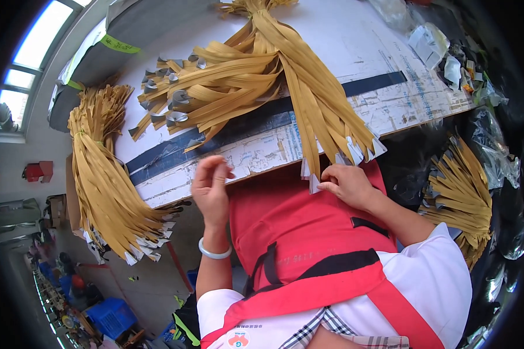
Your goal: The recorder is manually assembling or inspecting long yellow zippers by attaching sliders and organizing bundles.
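Over the table's front edge hangs a bundle of long flat tan strips [315, 81] with whitish, film-like end pieces. My right hand [350, 185] is at these lower ends, its thumb and fingers closed on the white tip of one strip [314, 184]. My left hand [211, 187] is raised at the table edge, left of that bundle, with its fingers curled together. Whether anything small sits in them cannot be made out. Behind it, more tan strips with curled silvery ends [215, 87] lie fanned across the tabletop.
A tied tan bundle [102, 168] hangs off the left side of the table [273, 148]. Another bundle [460, 198] stands low at the right, beside clear plastic bags [495, 145]. A dark band [372, 84] crosses the tabletop. A blue crate [112, 317] is at the lower left.
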`<state>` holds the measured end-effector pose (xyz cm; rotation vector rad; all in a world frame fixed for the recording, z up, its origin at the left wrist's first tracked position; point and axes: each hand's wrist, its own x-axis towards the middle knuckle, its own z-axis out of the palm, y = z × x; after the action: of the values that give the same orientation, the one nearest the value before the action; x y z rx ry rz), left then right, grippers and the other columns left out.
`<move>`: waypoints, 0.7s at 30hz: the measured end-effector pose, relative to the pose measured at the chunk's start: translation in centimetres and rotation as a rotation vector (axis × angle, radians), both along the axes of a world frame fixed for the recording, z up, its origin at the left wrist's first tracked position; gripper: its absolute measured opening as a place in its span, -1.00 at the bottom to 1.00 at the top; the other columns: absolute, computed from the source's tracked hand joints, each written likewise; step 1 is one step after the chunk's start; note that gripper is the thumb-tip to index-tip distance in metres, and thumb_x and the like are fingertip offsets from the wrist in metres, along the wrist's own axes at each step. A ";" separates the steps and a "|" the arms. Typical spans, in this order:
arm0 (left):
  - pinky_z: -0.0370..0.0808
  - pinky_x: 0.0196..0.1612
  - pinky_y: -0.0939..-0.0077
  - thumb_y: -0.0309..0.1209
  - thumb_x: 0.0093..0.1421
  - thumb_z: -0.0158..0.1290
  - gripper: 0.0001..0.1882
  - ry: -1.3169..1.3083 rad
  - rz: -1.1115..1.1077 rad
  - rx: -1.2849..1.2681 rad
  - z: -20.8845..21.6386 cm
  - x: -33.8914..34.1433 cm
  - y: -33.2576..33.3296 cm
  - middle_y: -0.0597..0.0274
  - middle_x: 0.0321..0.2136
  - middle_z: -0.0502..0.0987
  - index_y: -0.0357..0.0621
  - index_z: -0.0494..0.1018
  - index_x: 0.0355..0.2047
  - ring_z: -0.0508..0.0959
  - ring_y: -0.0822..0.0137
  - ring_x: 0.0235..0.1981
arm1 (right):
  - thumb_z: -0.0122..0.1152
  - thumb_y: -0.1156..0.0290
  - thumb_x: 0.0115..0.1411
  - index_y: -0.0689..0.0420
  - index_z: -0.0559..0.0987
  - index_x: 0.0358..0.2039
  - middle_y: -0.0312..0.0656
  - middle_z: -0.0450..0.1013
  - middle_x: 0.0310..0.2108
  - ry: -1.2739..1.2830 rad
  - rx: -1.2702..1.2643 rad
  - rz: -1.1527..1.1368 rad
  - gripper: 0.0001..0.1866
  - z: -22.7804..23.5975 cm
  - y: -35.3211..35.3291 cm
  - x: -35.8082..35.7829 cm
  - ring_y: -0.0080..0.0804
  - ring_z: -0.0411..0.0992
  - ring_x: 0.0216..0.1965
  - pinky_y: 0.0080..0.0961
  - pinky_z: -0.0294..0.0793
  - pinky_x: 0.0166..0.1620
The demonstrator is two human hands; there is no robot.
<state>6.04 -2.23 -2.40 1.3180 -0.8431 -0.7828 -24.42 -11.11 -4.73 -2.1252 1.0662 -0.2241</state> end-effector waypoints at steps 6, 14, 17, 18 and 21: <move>0.47 0.02 0.34 -0.64 0.09 0.15 -0.62 -0.824 -0.548 -0.140 -2.0 -9.5 -1.4 0.06 -0.15 0.50 -0.30 0.48 -0.03 0.50 0.06 -0.10 | 0.24 0.47 0.14 0.25 0.51 -0.36 -0.05 0.42 -0.38 -0.339 0.045 0.085 -0.87 -0.4 0.9 1.5 -0.06 0.47 -0.34 -0.25 0.46 -0.27; 0.45 -0.11 0.29 -0.57 -0.05 0.23 -0.76 -0.726 -0.685 -0.108 -0.1 -8.1 -2.8 0.12 -0.26 0.52 -0.20 0.46 -0.33 0.48 0.09 -0.20 | 0.30 0.49 0.17 0.22 0.52 -0.28 -0.15 0.44 -0.36 -0.382 0.000 0.126 -0.85 3.4 -0.1 1.5 -0.27 0.50 -0.34 -0.40 0.48 -0.23; 0.44 -0.12 0.36 -0.59 -0.05 0.31 -0.76 -0.379 -0.560 -0.069 0.3 -6.8 -2.5 0.16 -0.31 0.54 -0.20 0.51 -0.35 0.50 0.16 -0.22 | 0.31 0.52 0.23 0.19 0.48 -0.13 -0.30 0.41 -0.19 -0.704 0.634 -0.064 -0.77 4.7 -0.4 1.8 -0.62 0.43 -0.21 -0.64 0.47 -0.12; 0.43 -0.12 0.38 -0.60 -0.05 0.31 -0.75 -0.284 -0.522 -0.075 0.2 -6.6 -2.6 0.17 -0.33 0.55 -0.20 0.52 -0.34 0.50 0.18 -0.21 | 0.31 0.52 0.23 0.19 0.48 -0.13 -0.30 0.41 -0.19 -0.710 0.630 -0.064 -0.77 4.7 -0.6 2.2 -0.62 0.43 -0.21 -0.64 0.47 -0.12; 0.43 -0.07 0.44 -0.61 -0.02 0.31 -0.72 -0.266 -0.602 -0.046 0.2 -6.7 -2.5 0.19 -0.26 0.52 -0.23 0.52 -0.27 0.50 0.27 -0.16 | 0.31 0.48 0.24 0.20 0.52 -0.18 -0.32 0.44 -0.30 -0.786 0.680 -0.045 -0.81 4.3 -1.3 3.2 -0.60 0.45 -0.24 -0.63 0.46 -0.17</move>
<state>-0.65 -4.69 -2.20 1.1465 -1.5004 -1.0551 -21.20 -12.39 -0.48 -1.2205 0.5879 -0.5691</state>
